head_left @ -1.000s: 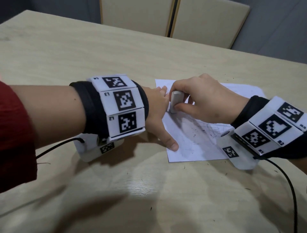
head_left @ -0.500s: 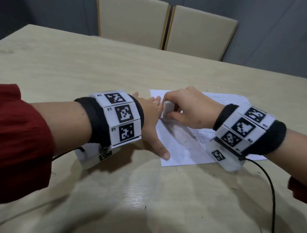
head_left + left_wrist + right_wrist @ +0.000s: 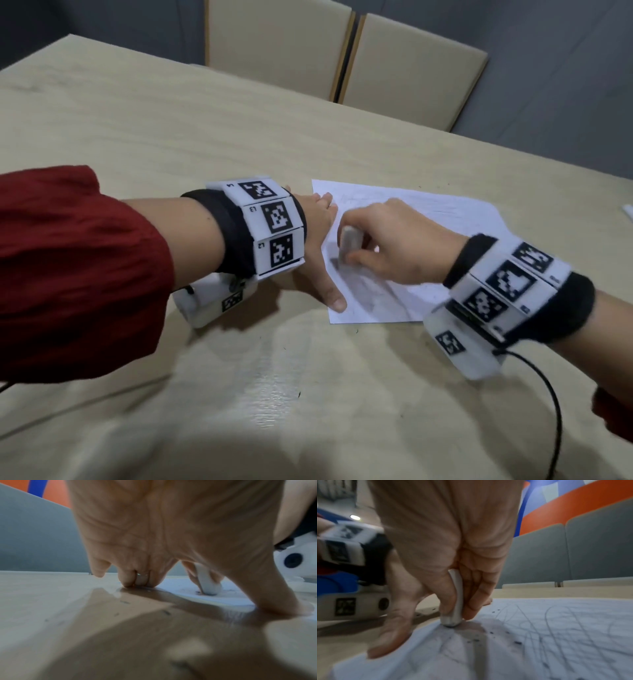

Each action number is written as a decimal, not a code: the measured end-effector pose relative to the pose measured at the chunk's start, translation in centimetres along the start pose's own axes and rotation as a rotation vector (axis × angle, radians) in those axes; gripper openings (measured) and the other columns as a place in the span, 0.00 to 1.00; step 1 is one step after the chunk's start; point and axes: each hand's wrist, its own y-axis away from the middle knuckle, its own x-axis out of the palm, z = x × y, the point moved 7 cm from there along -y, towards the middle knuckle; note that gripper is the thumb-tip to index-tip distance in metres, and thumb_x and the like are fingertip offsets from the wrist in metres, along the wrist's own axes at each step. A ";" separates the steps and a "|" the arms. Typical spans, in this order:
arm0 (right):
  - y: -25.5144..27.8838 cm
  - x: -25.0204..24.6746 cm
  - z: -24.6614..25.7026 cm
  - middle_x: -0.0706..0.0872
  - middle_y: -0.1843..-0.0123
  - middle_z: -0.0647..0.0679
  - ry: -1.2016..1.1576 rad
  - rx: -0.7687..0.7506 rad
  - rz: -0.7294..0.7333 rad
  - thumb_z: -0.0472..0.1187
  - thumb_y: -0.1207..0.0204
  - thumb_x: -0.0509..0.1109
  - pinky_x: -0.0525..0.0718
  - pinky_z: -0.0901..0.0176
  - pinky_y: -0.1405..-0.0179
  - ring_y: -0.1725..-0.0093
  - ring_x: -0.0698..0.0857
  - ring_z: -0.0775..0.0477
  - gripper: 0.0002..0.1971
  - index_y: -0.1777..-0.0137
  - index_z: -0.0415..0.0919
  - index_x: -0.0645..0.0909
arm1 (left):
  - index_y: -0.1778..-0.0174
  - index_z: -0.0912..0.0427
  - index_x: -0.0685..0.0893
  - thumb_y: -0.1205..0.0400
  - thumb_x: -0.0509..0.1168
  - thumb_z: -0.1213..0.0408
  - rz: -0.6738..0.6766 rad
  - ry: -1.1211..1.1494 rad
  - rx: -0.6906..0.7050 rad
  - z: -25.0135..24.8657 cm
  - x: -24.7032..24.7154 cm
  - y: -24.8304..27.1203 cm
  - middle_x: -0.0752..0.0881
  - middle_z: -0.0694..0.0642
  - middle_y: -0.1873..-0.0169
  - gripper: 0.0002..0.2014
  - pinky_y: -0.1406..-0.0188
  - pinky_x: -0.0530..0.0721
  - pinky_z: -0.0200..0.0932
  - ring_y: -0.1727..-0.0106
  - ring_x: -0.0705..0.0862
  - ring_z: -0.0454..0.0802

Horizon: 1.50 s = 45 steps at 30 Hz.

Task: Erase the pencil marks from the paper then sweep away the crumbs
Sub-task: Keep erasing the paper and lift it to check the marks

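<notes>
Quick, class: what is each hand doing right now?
Left hand: open, fingers pressing the paper flat.
Right hand: pinching the eraser against the paper.

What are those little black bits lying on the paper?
Dark crumbs lie scattered on the paper beside the eraser, among the pencil scribbles. A few specks dot the table too.

The left hand (image 3: pixel 317 240) lies spread flat at the paper's (image 3: pixel 455 219) left edge, thumb (image 3: pixel 334 298) stretched to its near corner, fingertips (image 3: pixel 137 582) pressing down. Just right of it the right hand (image 3: pixel 394 245) is curled over the paper, thumb and fingers (image 3: pixel 476 595) pinching the eraser (image 3: pixel 455 601) upright, its tip on the sheet.
</notes>
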 end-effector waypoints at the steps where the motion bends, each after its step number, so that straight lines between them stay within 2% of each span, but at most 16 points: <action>1: 0.2 0.2 0.2 0.88 0.62 0.54 -0.016 0.000 0.019 0.35 0.27 0.72 0.78 0.60 0.57 0.59 0.83 0.50 0.15 0.66 0.56 0.73 | 0.16 0.60 0.51 0.50 0.67 0.18 0.002 -0.005 -0.012 0.1 0.0 0.0 0.54 0.60 0.15 0.73 0.19 0.57 0.59 0.17 0.60 0.56; 4: -1.4 -1.0 -0.8 0.85 0.62 0.52 0.037 0.057 -0.058 0.37 0.27 0.73 0.76 0.58 0.59 0.57 0.82 0.47 0.03 0.58 0.44 0.81 | 0.17 0.58 0.56 0.47 0.69 0.20 -0.020 0.009 0.012 -0.2 -0.1 0.2 0.58 0.60 0.17 0.68 0.20 0.61 0.56 0.18 0.61 0.56; 5: -1.9 -1.3 -1.1 0.83 0.62 0.51 0.062 0.074 -0.095 0.38 0.27 0.73 0.74 0.57 0.60 0.57 0.80 0.46 0.03 0.57 0.41 0.81 | 0.17 0.57 0.55 0.44 0.70 0.22 -0.023 0.031 0.023 -0.3 -0.2 0.3 0.57 0.60 0.16 0.66 0.20 0.60 0.53 0.17 0.58 0.55; 7: -1.6 -1.1 -1.0 0.83 0.61 0.50 0.037 0.063 -0.109 0.38 0.28 0.73 0.74 0.57 0.60 0.58 0.79 0.46 0.06 0.61 0.46 0.78 | 0.15 0.57 0.51 0.44 0.71 0.24 -0.013 0.070 0.028 -0.1 0.0 0.3 0.50 0.60 0.15 0.68 0.19 0.57 0.49 0.15 0.51 0.54; 9: -0.1 -0.1 0.0 0.87 0.62 0.51 -0.005 0.011 -0.052 0.36 0.28 0.73 0.77 0.58 0.58 0.59 0.82 0.48 0.15 0.66 0.56 0.72 | 0.14 0.61 0.45 0.48 0.69 0.21 0.002 0.073 0.013 0.2 0.3 0.1 0.44 0.61 0.15 0.74 0.16 0.54 0.49 0.14 0.47 0.54; 11: 0.7 0.4 0.5 0.88 0.62 0.52 -0.018 -0.014 -0.008 0.36 0.28 0.73 0.79 0.59 0.57 0.60 0.84 0.50 0.19 0.67 0.60 0.69 | 0.14 0.62 0.43 0.49 0.69 0.22 0.007 0.075 0.004 0.4 0.6 -0.3 0.42 0.62 0.15 0.76 0.16 0.54 0.50 0.14 0.46 0.55; 16: -2.2 -1.2 -1.5 0.87 0.60 0.47 0.030 0.065 -0.120 0.39 0.29 0.74 0.81 0.54 0.56 0.56 0.84 0.44 0.04 0.60 0.43 0.80 | 0.17 0.52 0.56 0.47 0.71 0.22 -0.043 0.107 0.058 0.1 0.3 -0.1 0.56 0.60 0.16 0.66 0.23 0.61 0.44 0.17 0.56 0.54; 19: -0.3 0.0 -1.0 0.88 0.61 0.50 -0.009 0.028 -0.075 0.38 0.29 0.73 0.82 0.51 0.55 0.58 0.85 0.46 0.04 0.61 0.45 0.79 | 0.15 0.59 0.50 0.53 0.68 0.19 -0.024 0.059 0.024 0.3 0.6 -0.5 0.50 0.62 0.15 0.75 0.20 0.60 0.47 0.16 0.55 0.55; 22: 0.8 0.6 -0.2 0.89 0.62 0.50 -0.005 -0.011 -0.006 0.38 0.28 0.71 0.82 0.51 0.54 0.58 0.85 0.46 0.04 0.61 0.47 0.80 | 0.15 0.63 0.48 0.54 0.67 0.18 -0.012 0.047 0.002 0.5 0.7 -0.7 0.48 0.62 0.15 0.77 0.19 0.62 0.50 0.15 0.55 0.56; 25: -1.4 -1.3 -0.4 0.87 0.63 0.48 0.071 -0.002 -0.121 0.37 0.29 0.69 0.78 0.54 0.60 0.59 0.84 0.41 0.01 0.61 0.41 0.81 | 0.17 0.57 0.57 0.64 0.63 0.15 -0.020 0.059 0.040 0.2 0.6 -0.6 0.61 0.61 0.18 0.79 0.23 0.68 0.51 0.19 0.63 0.57; 27: -1.6 -1.4 -0.4 0.85 0.66 0.48 0.054 -0.004 -0.157 0.35 0.29 0.70 0.73 0.57 0.64 0.62 0.82 0.41 0.04 0.63 0.40 0.78 | 0.22 0.56 0.64 0.60 0.65 0.16 -0.034 0.065 0.053 0.2 0.4 -0.7 0.70 0.60 0.24 0.72 0.27 0.73 0.51 0.25 0.70 0.56; 33: 0.7 0.2 -0.7 0.88 0.61 0.49 0.036 -0.009 -0.058 0.39 0.29 0.72 0.80 0.53 0.55 0.58 0.85 0.46 0.04 0.57 0.40 0.83 | 0.14 0.60 0.47 0.50 0.68 0.19 0.031 0.001 -0.017 0.5 0.6 -0.8 0.45 0.62 0.15 0.75 0.19 0.62 0.52 0.15 0.55 0.56; 37: -1.8 -1.3 -2.4 0.82 0.66 0.54 0.076 0.076 -0.180 0.37 0.29 0.73 0.72 0.64 0.67 0.63 0.80 0.50 0.05 0.55 0.37 0.84 | 0.16 0.62 0.52 0.54 0.67 0.16 0.031 -0.003 -0.025 0.4 0.4 -0.8 0.52 0.62 0.15 0.77 0.22 0.67 0.55 0.17 0.61 0.57; 39: -0.7 -0.6 -2.0 0.84 0.64 0.52 0.068 0.045 -0.168 0.37 0.29 0.72 0.75 0.60 0.61 0.60 0.81 0.47 0.04 0.56 0.38 0.83 | 0.17 0.62 0.54 0.59 0.65 0.16 0.027 -0.006 -0.020 0.3 0.3 -0.7 0.56 0.62 0.16 0.79 0.23 0.68 0.56 0.18 0.63 0.58; 41: 0.9 0.5 -1.4 0.88 0.60 0.49 0.066 0.000 -0.100 0.38 0.28 0.72 0.80 0.53 0.55 0.57 0.83 0.45 0.03 0.56 0.41 0.83 | 0.16 0.61 0.51 0.55 0.68 0.18 0.029 0.001 -0.019 0.4 0.3 -0.7 0.53 0.62 0.15 0.77 0.21 0.66 0.55 0.17 0.60 0.58; 45: -0.4 -0.9 -2.2 0.88 0.62 0.48 0.072 0.042 -0.133 0.35 0.29 0.71 0.82 0.51 0.56 0.59 0.84 0.44 0.01 0.59 0.39 0.83 | 0.15 0.61 0.46 0.50 0.70 0.20 0.028 0.001 -0.036 0.5 0.5 -0.7 0.49 0.60 0.15 0.75 0.21 0.66 0.55 0.16 0.58 0.56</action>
